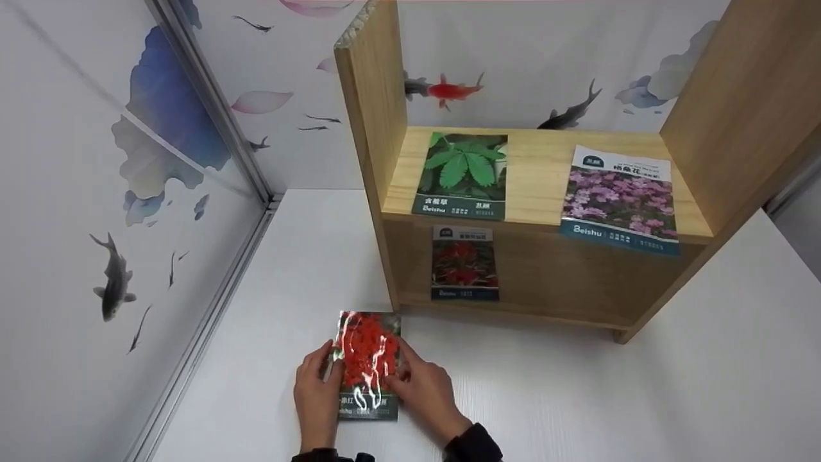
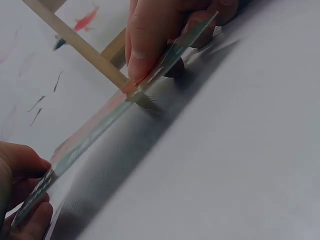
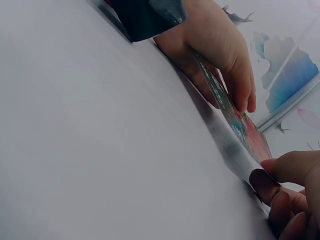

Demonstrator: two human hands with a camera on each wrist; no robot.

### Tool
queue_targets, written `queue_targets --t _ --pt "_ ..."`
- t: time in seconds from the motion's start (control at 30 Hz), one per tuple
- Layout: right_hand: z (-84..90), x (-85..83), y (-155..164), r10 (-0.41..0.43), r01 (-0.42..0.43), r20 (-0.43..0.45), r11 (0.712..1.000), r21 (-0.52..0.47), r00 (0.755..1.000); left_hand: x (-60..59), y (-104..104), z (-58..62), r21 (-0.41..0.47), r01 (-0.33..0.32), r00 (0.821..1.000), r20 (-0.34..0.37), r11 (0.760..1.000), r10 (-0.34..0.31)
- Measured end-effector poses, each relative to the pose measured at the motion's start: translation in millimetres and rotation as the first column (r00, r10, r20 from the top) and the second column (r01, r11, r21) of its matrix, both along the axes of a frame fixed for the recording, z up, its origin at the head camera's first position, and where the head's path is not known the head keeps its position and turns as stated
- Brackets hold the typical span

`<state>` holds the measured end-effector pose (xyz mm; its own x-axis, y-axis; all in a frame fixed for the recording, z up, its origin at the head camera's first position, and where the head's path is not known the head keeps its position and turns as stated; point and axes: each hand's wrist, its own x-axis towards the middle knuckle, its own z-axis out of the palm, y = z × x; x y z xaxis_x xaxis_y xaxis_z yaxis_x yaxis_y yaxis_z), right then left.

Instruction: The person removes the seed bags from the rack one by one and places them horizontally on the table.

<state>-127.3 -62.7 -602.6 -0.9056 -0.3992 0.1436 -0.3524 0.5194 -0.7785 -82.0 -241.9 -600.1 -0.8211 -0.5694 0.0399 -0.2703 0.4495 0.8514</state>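
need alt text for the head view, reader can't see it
A person's left hand and right hand hold a red-flower packet by its sides over a white table. Beyond, a wooden shelf holds a leaf packet and pink-flower packet above, another red-flower packet below.

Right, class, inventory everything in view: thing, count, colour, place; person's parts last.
Table: one, white, foreground
Shelf unit: one, brown, on table
Leaf packet: one, green, upper level, left
Pink-flower packet: one, pink, upper level, right
Lower packet: one, red, lower level, left
Glossy packet: one, red, front left of unit
Printed walls: at least two, white, left and back
Metal strips: several, grey, left corner
Left hand: one, bare, glossy packet's left edge
Right hand: one, bare, its right edge
Sleeves: two, dark, wrists
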Motion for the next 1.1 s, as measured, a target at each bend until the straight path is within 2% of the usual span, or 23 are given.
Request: queue_targets --t 0.4,0.7,0.9,1.1 --pt "4.7 -0.8 -8.6 -0.035 0.042 -0.077 0.994 0.102 0.996 0.2 1.9 1.1 -0.049 -0.021 0.997 0.077 0.999 0.025" --pt "5.5 -1.9 -10.0 -0.025 0.051 -0.130 0.978 0.201 0.991 1.2 4.4 -2.0 -0.062 -0.029 0.999 0.041 0.998 0.032" --pt "5.3 -1.9 -10.5 -0.023 0.043 -0.107 0.981 0.189 0.994 2.9 4.5 -2.5 -0.050 -0.033 0.999 0.030 0.998 0.034" --pt "5.6 -3.6 -9.0 -0.053 0.057 -0.039 0.992 0.114 0.998 1.9 3.5 -1.2 -0.052 -0.016 0.999 0.051 0.999 0.019"
